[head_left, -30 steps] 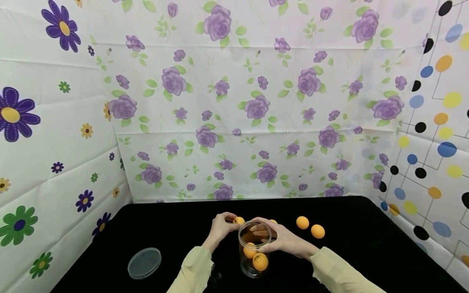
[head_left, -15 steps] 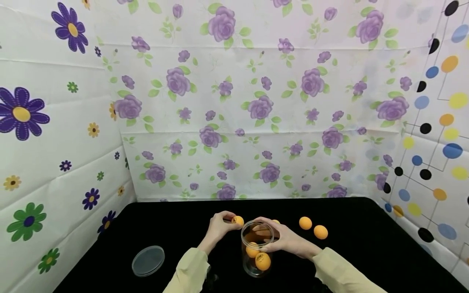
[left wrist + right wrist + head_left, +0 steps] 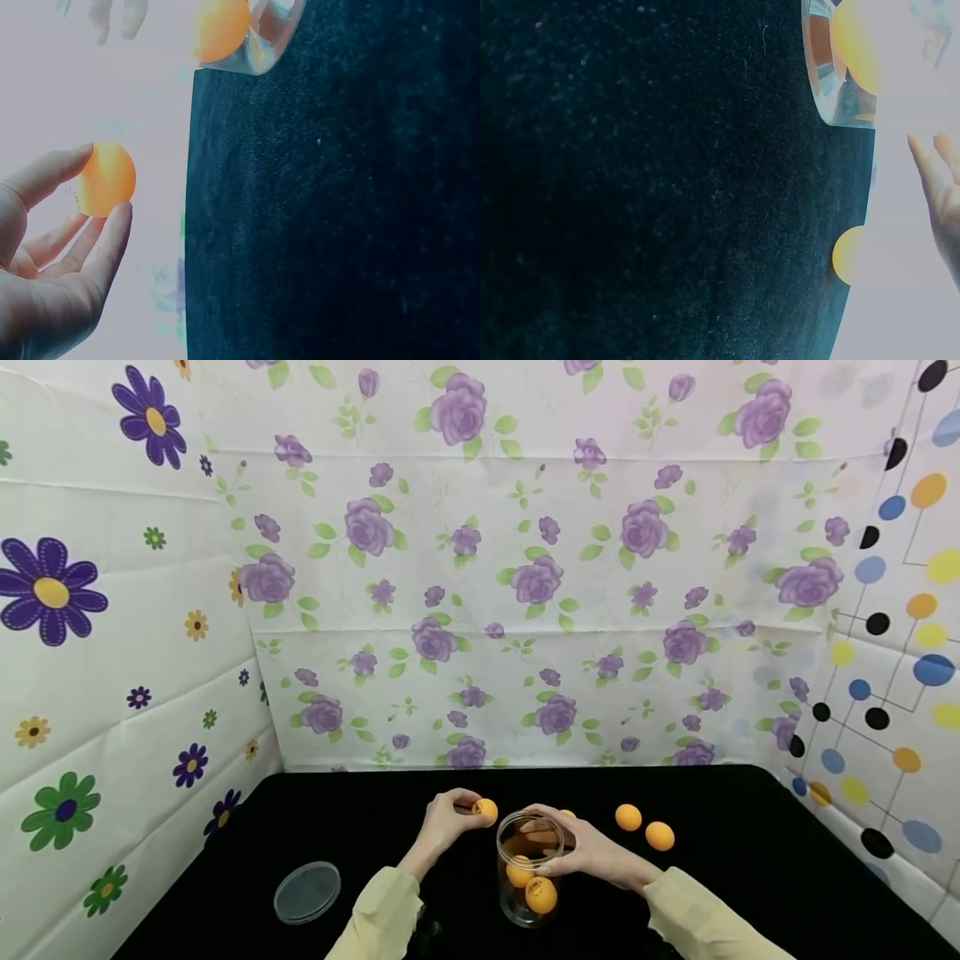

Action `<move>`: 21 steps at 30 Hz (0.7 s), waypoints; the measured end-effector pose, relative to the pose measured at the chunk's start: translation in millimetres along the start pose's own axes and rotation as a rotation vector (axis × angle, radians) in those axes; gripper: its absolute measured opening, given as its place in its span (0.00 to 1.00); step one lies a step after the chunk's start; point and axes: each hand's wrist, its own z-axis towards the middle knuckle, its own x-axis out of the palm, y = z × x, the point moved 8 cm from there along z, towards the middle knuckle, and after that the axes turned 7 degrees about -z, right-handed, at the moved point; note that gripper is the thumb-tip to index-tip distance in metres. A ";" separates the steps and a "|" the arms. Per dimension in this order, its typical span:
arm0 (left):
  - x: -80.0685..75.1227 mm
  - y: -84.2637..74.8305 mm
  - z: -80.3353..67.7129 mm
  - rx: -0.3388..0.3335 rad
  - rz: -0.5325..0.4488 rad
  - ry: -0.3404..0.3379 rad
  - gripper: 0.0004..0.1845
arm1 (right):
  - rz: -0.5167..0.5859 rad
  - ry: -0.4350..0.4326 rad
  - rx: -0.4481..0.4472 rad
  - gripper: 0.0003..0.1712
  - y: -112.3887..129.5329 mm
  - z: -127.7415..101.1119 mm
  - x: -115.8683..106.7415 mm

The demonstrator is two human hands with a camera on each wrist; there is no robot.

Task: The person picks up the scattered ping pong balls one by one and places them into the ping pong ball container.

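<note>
My left hand (image 3: 442, 825) pinches an orange ping-pong ball (image 3: 485, 812) between thumb and fingertips, just left of a clear round jar (image 3: 517, 906). The left wrist view shows the held ball (image 3: 109, 180) with dark print on one side. Around the upper part of the upright jar, my right hand (image 3: 588, 852) curls from the right, thumb near the rim. The jar has no lid on it. Inside, two orange balls (image 3: 541, 895) show through the wall. In the right wrist view, part of my right hand (image 3: 946, 199) appears at the right edge.
Two loose orange balls (image 3: 628, 817) lie on the black cloth right of the jar, and another ball (image 3: 568, 814) is mostly hidden behind my right hand. A clear round lid (image 3: 307, 893) lies at the left. Patterned curtains (image 3: 465, 610) enclose the table.
My left hand has drawn slightly left from the jar, still pinching the ball. The right hand keeps its grip on the jar, and the whole head view has shifted a little.
</note>
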 end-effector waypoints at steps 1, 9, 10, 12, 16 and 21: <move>-0.2 -0.8 -0.3 0.004 0.001 0.001 0.18 | 0.006 0.003 -0.004 0.34 0.3 0.0 0.3; -2.4 -7.2 -2.6 0.015 -0.014 0.030 0.19 | -0.007 -0.004 0.000 0.34 1.5 -1.2 -0.6; -2.9 -8.2 -2.9 0.012 -0.017 0.035 0.19 | -0.008 -0.004 0.001 0.34 1.4 -1.2 -0.6; -4.0 -10.1 -3.2 0.007 -0.029 0.042 0.19 | -0.011 -0.001 0.000 0.34 1.4 -1.1 -0.2; -5.7 -15.1 -4.0 0.010 -0.059 0.058 0.19 | -0.021 0.000 -0.001 0.35 1.8 -0.7 0.0; -5.7 -21.6 -5.5 0.013 -0.073 0.079 0.18 | -0.032 -0.005 0.000 0.35 -0.2 -1.3 -1.5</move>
